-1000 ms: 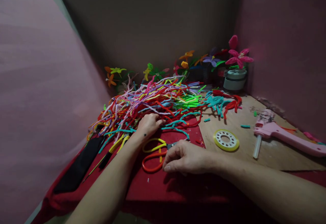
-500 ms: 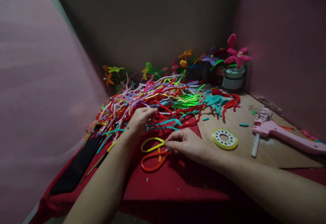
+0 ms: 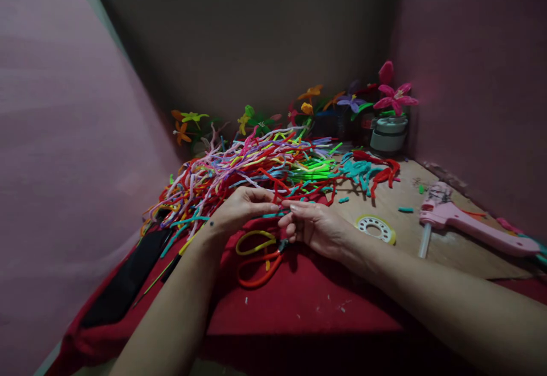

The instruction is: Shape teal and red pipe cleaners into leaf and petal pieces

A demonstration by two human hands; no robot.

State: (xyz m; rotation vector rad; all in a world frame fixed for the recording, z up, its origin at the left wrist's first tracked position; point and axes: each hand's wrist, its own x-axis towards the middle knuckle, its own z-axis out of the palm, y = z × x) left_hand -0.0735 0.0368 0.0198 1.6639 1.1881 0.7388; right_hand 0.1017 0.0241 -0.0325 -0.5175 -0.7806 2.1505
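My left hand (image 3: 241, 205) and my right hand (image 3: 314, 225) meet fingertip to fingertip at the front edge of the pipe cleaner pile (image 3: 239, 159). Both are closed in a pinch. A tiny dark reddish bit shows where the tips meet, too small to tell what it is. Red and teal strands lie right behind and under the fingers. Below the hands, a pair of scissors (image 3: 260, 279) with one yellow and one red handle loop lies on the red cloth (image 3: 299, 313), its blades mostly hidden by my right hand.
On the wooden board (image 3: 405, 193) to the right are a tape roll (image 3: 376, 229), a pink glue gun (image 3: 470, 225) and twisted teal pipe cleaners (image 3: 359, 172). Fuzzy flowers (image 3: 395, 99) and a lidded jar (image 3: 388, 134) stand behind. A black flat object (image 3: 128, 279) lies left.
My right hand has left the scissors and moved up to my left hand. My left hand has shifted slightly right and down from the pile, and the fingertips now meet.
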